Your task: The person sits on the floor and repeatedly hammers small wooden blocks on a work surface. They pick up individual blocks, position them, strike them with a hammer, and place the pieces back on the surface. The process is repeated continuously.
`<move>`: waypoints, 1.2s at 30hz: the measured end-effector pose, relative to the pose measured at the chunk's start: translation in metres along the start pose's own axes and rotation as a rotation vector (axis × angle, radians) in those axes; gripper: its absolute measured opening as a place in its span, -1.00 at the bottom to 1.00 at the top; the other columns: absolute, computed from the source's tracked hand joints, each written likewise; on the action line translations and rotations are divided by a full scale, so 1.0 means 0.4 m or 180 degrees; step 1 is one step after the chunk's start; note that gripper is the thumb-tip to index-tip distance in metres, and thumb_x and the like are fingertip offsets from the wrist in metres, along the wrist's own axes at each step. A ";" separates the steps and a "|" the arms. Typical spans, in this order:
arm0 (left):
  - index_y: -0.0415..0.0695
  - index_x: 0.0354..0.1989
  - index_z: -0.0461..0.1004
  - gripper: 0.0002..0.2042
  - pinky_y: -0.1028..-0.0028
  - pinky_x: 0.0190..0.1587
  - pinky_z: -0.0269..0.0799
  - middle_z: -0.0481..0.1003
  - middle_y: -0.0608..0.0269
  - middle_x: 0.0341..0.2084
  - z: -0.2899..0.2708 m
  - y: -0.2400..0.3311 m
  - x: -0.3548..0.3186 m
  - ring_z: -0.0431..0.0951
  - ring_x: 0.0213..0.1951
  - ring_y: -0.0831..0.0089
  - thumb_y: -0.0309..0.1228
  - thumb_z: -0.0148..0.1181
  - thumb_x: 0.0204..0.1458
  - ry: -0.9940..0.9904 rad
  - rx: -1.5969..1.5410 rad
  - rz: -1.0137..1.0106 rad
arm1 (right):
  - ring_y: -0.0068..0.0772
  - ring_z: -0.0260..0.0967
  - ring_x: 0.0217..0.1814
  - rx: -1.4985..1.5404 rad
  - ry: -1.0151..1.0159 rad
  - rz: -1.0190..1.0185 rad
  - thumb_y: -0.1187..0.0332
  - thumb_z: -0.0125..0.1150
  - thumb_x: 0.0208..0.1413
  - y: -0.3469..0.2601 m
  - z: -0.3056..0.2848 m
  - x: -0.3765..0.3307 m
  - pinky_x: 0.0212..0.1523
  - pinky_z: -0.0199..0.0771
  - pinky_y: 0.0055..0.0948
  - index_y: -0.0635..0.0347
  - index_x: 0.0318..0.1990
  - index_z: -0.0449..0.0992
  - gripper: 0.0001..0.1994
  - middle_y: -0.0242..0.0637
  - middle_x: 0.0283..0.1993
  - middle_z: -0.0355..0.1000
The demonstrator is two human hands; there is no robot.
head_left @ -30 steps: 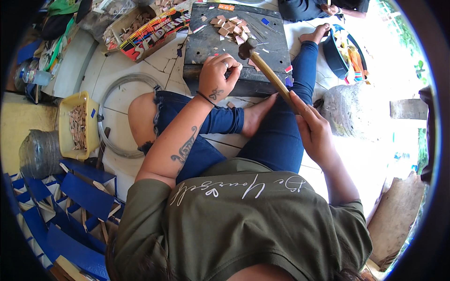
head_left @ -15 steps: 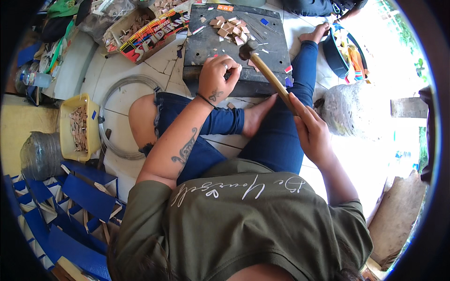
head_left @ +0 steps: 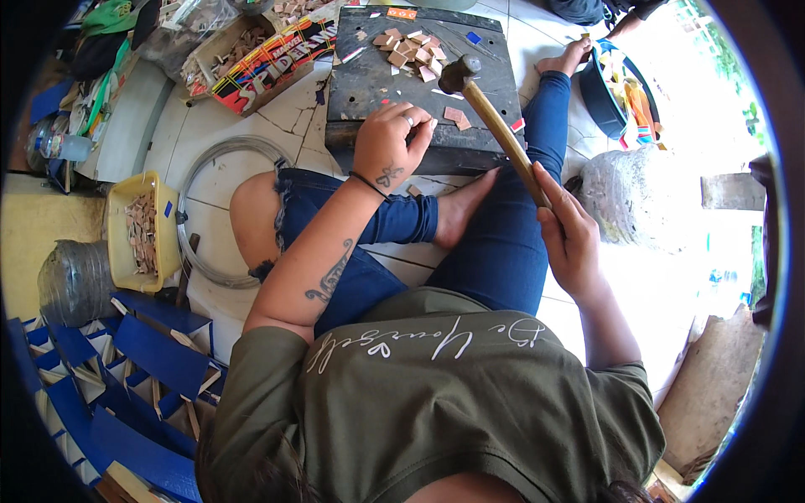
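My right hand (head_left: 572,239) is wrapped round the wooden handle of a hammer (head_left: 506,138). Its metal head is above the right side of a low black worktop (head_left: 356,88). At the worktop's near edge, my left hand (head_left: 388,144) is closed in a pinch; whatever lies between the fingertips is too small or hidden to make out. Beyond it, a heap of small flat brown pieces (head_left: 411,54) lies on the worktop. A couple of similar pieces (head_left: 457,118) rest beneath the hammer head.
To the left are a coil of wire (head_left: 194,163), a yellow basin (head_left: 117,222) of small brown pieces and stacked blue-covered pieces (head_left: 159,352). A printed carton (head_left: 268,75) stands at the far left. At the right are a dark tub (head_left: 598,101) and a wrapped bundle (head_left: 625,197). Another person's hand (head_left: 622,27) shows beyond.
The hammer has lifted and shifted right with my right hand, uncovering the pieces on the worktop. My left hand has barely moved and keeps its pinch.
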State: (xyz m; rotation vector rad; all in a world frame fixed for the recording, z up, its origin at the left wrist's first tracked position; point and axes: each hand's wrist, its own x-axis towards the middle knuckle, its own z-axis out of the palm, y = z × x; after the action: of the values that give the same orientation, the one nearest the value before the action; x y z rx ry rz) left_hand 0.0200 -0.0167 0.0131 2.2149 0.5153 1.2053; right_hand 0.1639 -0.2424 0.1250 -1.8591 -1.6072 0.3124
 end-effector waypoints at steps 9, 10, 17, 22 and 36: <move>-0.16 -0.45 0.46 -0.95 0.25 -0.25 0.40 0.50 0.14 -0.49 0.010 0.000 -0.012 0.52 -0.37 0.11 -0.51 0.21 -0.01 0.0029 0.0025 -0.0047 | -0.05 0.41 -0.42 -0.0235 -0.0159 0.0045 0.59 0.02 0.18 0.010 0.009 -0.003 -0.31 0.44 -0.26 0.03 0.33 0.28 -0.46 -0.08 -0.30 0.38; -0.17 -0.44 0.47 -0.95 0.28 -0.27 0.42 0.51 0.14 -0.48 0.010 -0.001 -0.013 0.53 -0.38 0.12 -0.52 0.21 0.01 0.0056 0.0033 -0.0009 | -0.04 0.41 -0.42 -0.0240 -0.0163 0.0099 0.59 0.02 0.18 0.014 0.009 -0.002 -0.32 0.44 -0.25 0.03 0.33 0.28 -0.46 -0.08 -0.31 0.38; -0.17 -0.44 0.49 -0.96 0.30 -0.27 0.44 0.53 0.13 -0.47 0.014 -0.003 -0.017 0.54 -0.38 0.12 -0.53 0.22 0.02 0.0108 0.0105 -0.0008 | -0.06 0.41 -0.41 -0.0127 -0.0254 0.0030 0.60 0.03 0.17 0.025 0.001 -0.009 -0.32 0.43 -0.27 0.08 0.33 0.28 -0.47 -0.08 -0.32 0.37; -0.16 -0.44 0.49 -0.95 0.28 -0.25 0.44 0.53 0.12 -0.47 0.019 -0.001 -0.022 0.54 -0.37 0.11 -0.53 0.24 0.01 0.0242 0.0153 0.0028 | -0.06 0.41 -0.40 -0.0167 -0.0034 -0.0145 0.59 0.04 0.17 0.028 0.008 -0.014 -0.32 0.44 -0.25 0.07 0.35 0.25 -0.45 -0.09 -0.32 0.36; -0.14 -0.45 0.48 -0.94 0.26 -0.22 0.42 0.54 0.16 -0.47 0.026 -0.007 -0.025 0.55 -0.35 0.13 -0.51 0.25 -0.02 0.0345 0.0116 0.0073 | -0.11 0.41 -0.40 -0.0089 -0.0217 -0.0047 0.56 0.03 0.20 0.028 0.015 -0.009 -0.33 0.43 -0.26 0.04 0.36 0.24 -0.46 -0.11 -0.33 0.35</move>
State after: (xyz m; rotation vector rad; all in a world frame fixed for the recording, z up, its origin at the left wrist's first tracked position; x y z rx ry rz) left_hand 0.0234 -0.0232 0.0004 2.1999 0.5605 1.3437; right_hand 0.1686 -0.2442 0.1126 -1.8750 -1.6780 0.3521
